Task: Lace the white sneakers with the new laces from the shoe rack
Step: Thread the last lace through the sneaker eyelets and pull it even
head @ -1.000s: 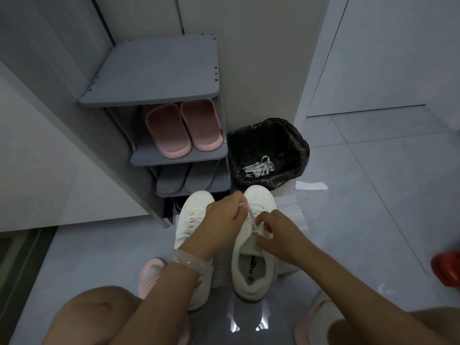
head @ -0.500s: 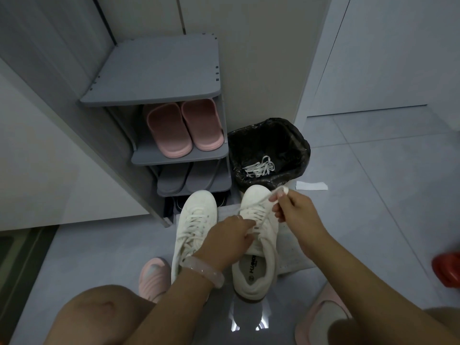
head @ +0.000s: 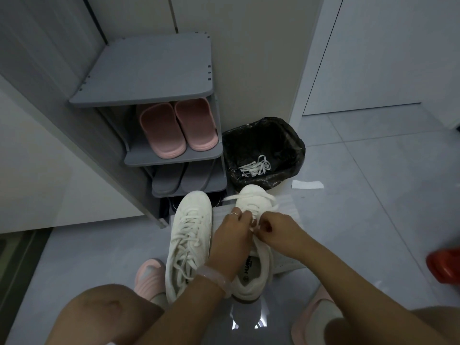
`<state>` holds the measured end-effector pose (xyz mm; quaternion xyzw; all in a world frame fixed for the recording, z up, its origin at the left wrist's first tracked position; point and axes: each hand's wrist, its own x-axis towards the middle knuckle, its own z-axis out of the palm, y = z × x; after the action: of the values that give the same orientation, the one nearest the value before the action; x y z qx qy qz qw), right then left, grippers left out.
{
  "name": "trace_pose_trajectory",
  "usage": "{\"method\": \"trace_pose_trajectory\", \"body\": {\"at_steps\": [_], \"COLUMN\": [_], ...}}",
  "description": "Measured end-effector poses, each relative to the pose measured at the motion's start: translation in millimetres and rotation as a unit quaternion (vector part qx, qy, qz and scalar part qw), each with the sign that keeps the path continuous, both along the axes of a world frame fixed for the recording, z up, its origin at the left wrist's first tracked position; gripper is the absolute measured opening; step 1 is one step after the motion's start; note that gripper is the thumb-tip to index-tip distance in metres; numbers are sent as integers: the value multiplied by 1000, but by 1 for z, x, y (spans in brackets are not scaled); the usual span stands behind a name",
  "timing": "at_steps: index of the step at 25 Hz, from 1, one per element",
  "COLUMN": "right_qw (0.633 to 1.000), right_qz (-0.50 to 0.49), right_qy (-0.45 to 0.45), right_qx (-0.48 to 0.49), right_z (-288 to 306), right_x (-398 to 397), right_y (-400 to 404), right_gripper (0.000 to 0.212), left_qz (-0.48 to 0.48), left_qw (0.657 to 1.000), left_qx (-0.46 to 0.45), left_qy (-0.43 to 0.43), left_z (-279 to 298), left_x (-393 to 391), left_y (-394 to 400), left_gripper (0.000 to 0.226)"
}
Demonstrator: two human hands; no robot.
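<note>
Two hands, my left hand [head: 232,232] and right hand [head: 278,229], pinch the soft, floppy white lace [head: 252,195] on the white sneaker at three o'clock [head: 251,277]; I hold near its tips.

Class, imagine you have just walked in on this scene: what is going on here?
A person crouches on the floor lacing a pair of white sneakers. The left sneaker looks fully laced. Both hands work on the right sneaker: the left hand and right hand each pinch the lace over its eyelets, loose ends trailing over the toe. Discarded laces lie in the bin beside the shoe rack.
</note>
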<state>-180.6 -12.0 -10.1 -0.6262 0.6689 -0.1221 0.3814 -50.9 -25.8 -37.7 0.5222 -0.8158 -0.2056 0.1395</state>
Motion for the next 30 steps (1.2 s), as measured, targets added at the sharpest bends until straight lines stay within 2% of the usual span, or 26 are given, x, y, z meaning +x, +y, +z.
{"method": "trace_pose_trajectory", "body": {"at_steps": [4, 8, 10, 13, 15, 18, 20, 23, 26, 28, 30], "right_qw": [999, 993, 992, 984, 990, 995, 990, 993, 995, 993, 985], "right_qz": [38, 32, -4, -90, -97, -46, -25, -49, -92, -99, -111], "right_qy": [4, -70, -87, -137, -98, 49, 82, 28, -28, -59, -113], "right_qx": [14, 94, 96, 76, 24, -79, -111, -101, -39, 16, 69], "right_z": [-5, -9, -13, -19, -17, -14, -16, -19, -17, -15, -11], "right_x": [1, 0, 1, 5, 8, 18, 24, 21, 16, 14, 11], "right_y": [0, -1, -2, -1, 1, 5, 7, 3, -2, -4, -4], "right_gripper": [35, 35, 29, 15, 15, 32, 38, 37, 38, 37, 34], "left_qz": [28, 48, 35, 15, 14, 18, 25, 54, 48, 47, 56], "left_qw": [999, 997, 998, 992, 988, 987, 990, 993, 992, 990, 989], "left_qx": [-1, -3, -49, -113, -123, -122, -99, -72, -72, -75, -86], "left_qy": [34, 62, 33, -58, -90, -103, -99, -81, -93, -105, -104], "left_z": [-6, -13, -16, -12, -11, -7, -6, -6, -6, -7, -5], "left_x": [5, 6, 5, 3, 1, -1, 0, 3, 6, 7, 6], "left_y": [4, 6, 7, 13, 25, 36, 38, 38, 36, 34, 31], "left_gripper": [5, 8, 13, 16, 20, 20, 30, 43, 46, 39, 21]}}
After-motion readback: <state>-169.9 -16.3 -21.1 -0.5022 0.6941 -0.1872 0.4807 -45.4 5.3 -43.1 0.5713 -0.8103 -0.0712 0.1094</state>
